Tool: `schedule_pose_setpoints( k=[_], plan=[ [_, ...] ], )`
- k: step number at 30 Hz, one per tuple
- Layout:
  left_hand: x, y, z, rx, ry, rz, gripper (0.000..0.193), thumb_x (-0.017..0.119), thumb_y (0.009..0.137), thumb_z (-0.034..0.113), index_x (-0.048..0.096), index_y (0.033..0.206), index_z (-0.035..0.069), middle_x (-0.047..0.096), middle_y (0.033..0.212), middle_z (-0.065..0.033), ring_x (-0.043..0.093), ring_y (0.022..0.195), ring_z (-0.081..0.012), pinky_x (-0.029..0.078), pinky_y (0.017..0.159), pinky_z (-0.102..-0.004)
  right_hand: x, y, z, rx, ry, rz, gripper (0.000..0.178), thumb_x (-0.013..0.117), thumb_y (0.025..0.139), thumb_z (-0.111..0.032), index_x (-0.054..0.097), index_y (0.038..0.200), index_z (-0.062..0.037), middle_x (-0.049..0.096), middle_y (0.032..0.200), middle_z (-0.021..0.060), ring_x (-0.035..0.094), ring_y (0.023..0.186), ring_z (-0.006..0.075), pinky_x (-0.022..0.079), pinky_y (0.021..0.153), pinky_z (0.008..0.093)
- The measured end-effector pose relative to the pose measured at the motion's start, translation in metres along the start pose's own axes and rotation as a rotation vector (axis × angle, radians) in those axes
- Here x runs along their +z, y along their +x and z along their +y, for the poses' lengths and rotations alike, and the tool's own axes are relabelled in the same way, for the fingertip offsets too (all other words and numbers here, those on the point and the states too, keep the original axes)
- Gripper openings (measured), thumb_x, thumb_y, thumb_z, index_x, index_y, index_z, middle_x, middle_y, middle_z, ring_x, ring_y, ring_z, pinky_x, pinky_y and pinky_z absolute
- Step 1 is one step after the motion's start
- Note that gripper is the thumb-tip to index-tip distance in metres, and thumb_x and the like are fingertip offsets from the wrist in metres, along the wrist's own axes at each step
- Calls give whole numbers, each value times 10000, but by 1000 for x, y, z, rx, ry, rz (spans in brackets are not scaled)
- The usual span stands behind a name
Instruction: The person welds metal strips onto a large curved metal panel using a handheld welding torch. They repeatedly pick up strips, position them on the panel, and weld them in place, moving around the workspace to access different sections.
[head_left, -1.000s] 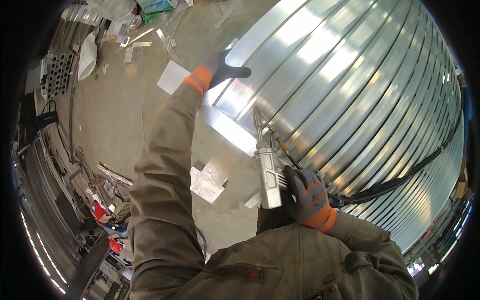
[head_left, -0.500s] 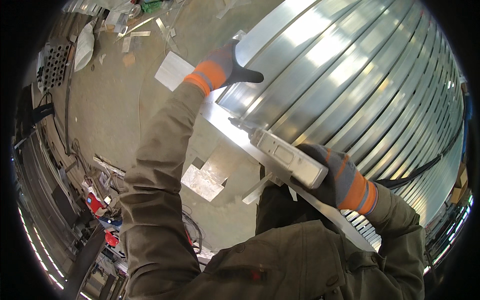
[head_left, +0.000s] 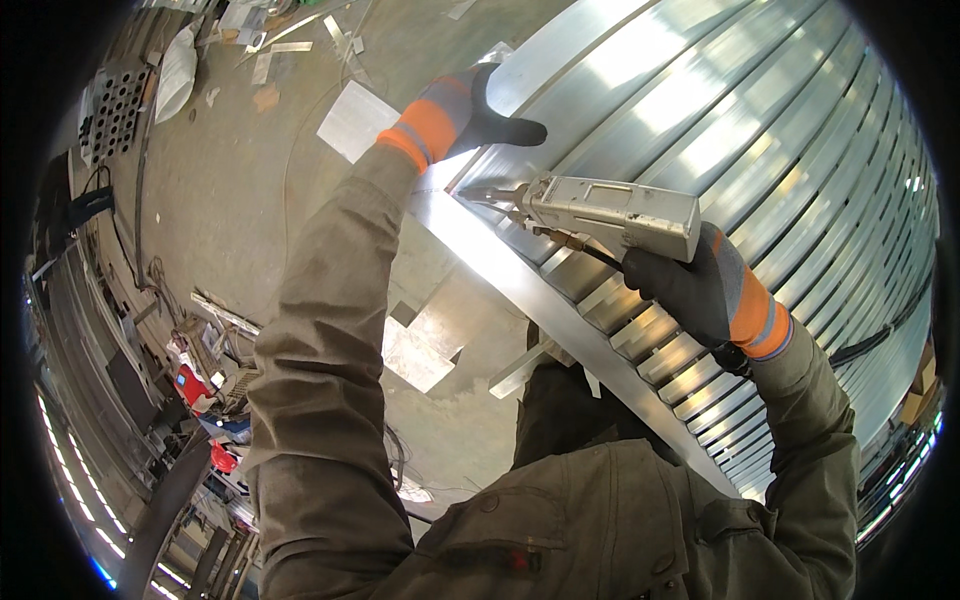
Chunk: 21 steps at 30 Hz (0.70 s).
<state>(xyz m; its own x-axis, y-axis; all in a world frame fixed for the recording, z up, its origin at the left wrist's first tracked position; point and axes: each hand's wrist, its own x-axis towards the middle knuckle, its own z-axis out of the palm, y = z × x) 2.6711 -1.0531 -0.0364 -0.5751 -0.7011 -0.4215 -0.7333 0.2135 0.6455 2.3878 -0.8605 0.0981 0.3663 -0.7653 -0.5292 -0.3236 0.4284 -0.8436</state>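
My right hand (head_left: 700, 295), in a grey and orange glove, is closed round the rear of a silver, box-shaped handheld welding gun (head_left: 620, 207). The gun's narrow tip reaches the near left corner of a large panel of parallel shiny metal slats (head_left: 640, 130). A dark cable (head_left: 600, 255) runs under the gun's body. At that corner, a flat metal bar (head_left: 530, 290) borders the slat ends. My gloved left hand (head_left: 465, 112) grips the outermost slat at its left edge, thumb stretched over the top, fingers partly hidden beyond the edge.
Flat sheet offcuts (head_left: 415, 355) lie on the concrete floor (head_left: 240, 190) below the panel. At the left are a perforated block (head_left: 110, 115) and a red device (head_left: 192, 385) among clutter. A black strap or cable (head_left: 880, 335) crosses the slats at right.
The welding gun has swung up and levelled out, its tip moving to the panel corner. My right hand has shifted right and up. My left hand keeps its grip on the edge.
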Motion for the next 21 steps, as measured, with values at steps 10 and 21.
schedule_pose_setpoints(
  k=[10,21],
  plan=[
    [1,0,0,-22,22,5,1131,872,739,731,567,1537,-10,710,1408,-226,682,1291,-395,535,1093,-439,-1,5,3,80,52,-77,447,713,1072,-331,710,1349,20,773,1001,104,712,868,164,589,810,342],
    [-5,-9,15,-65,59,44,1109,875,742,718,569,1553,25,722,1393,-210,696,1277,-372,545,1080,-442,-1,8,0,64,26,-120,453,704,1090,-280,652,1441,1,759,1238,139,698,1120,182,570,985,355]
  ],
)
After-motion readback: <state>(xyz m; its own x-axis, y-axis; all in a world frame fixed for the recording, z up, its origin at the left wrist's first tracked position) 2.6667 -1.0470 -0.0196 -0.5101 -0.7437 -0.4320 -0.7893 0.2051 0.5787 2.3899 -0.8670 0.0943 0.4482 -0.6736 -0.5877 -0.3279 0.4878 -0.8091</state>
